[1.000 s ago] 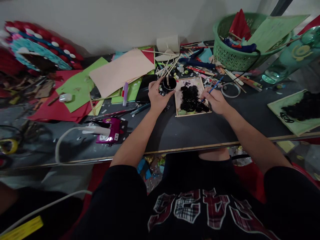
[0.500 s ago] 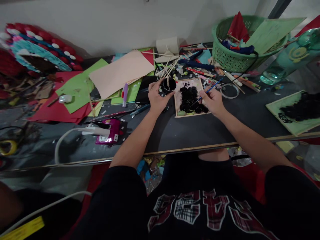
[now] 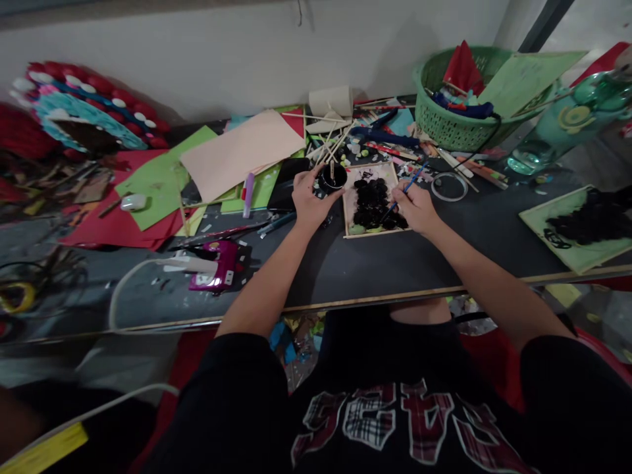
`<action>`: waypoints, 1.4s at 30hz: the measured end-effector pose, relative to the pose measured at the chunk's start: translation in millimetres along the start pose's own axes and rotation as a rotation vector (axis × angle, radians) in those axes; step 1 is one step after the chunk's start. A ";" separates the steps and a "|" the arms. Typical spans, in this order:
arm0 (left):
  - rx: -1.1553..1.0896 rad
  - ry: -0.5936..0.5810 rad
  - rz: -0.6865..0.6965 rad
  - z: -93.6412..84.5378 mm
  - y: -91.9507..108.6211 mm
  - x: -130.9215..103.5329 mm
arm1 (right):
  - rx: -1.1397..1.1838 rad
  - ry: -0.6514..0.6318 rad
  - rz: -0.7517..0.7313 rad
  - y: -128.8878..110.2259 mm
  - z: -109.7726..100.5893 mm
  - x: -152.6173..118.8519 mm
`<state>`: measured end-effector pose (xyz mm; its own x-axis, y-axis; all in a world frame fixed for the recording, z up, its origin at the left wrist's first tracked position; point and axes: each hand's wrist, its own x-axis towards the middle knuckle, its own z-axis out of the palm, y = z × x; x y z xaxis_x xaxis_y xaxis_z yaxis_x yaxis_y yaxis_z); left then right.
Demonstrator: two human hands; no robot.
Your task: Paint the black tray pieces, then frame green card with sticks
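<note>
Left fingers (image 3: 309,176) clasp one black cup (image 3: 338,177); right fingers (image 3: 402,195) pinch one blue brush (image 3: 415,178) at one of two black-daubed panels (image 3: 371,203).

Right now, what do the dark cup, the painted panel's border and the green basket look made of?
The dark cup in the left hand: perhaps plastic, its rim glinting, though metal is possible. The panel's border: probably wood, matte, pale, in thin straight strips. The green basket: likely moulded plastic, opaque, its wall regularly pierced.
</note>
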<state>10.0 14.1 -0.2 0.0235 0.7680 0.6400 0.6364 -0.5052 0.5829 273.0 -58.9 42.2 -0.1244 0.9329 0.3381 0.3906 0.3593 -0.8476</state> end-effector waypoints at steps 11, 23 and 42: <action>0.008 -0.006 0.012 -0.4 -0.8 -0.6 | 0.036 -0.063 -0.104 -0.2 3.8 -1.6; 0.019 -0.036 -0.023 -2.7 7.0 -1.0 | -0.031 -0.019 -0.096 -0.8 -0.1 -3.8; 0.066 -0.026 0.122 -7.6 24.4 -5.1 | -0.305 0.180 -0.417 -54.1 35.3 16.5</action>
<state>19.5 -5.1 14.5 0.1236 0.7127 0.6905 0.6767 -0.5695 0.4667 217.7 -62.0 79.2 -0.1779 0.6841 0.7073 0.5916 0.6487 -0.4787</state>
